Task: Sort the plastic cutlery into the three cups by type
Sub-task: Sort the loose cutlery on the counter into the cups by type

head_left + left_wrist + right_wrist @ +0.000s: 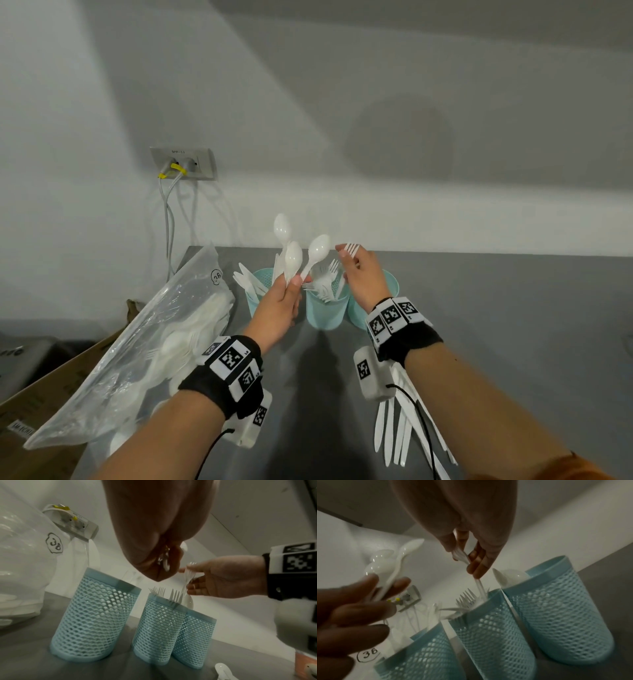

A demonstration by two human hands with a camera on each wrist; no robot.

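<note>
Three teal mesh cups stand in a row at the table's back. The left cup (254, 294) holds knives, the middle cup (327, 310) holds forks (465, 599), and the right cup (556, 608) holds spoons (511, 576). My left hand (291, 284) grips three white spoons (293, 257) by their handles, bowls up, between the left and middle cups. My right hand (349, 260) pinches a white fork (462, 557) tines up, its handle pointing down into the middle cup. In the head view the right cup is mostly hidden behind my right hand.
A clear plastic bag (137, 342) of mixed white cutlery lies at the left on a cardboard box (51, 394). Several loose white knives (397, 438) lie on the grey table (513, 325) under my right forearm. A wall socket (183, 164) with cables sits behind.
</note>
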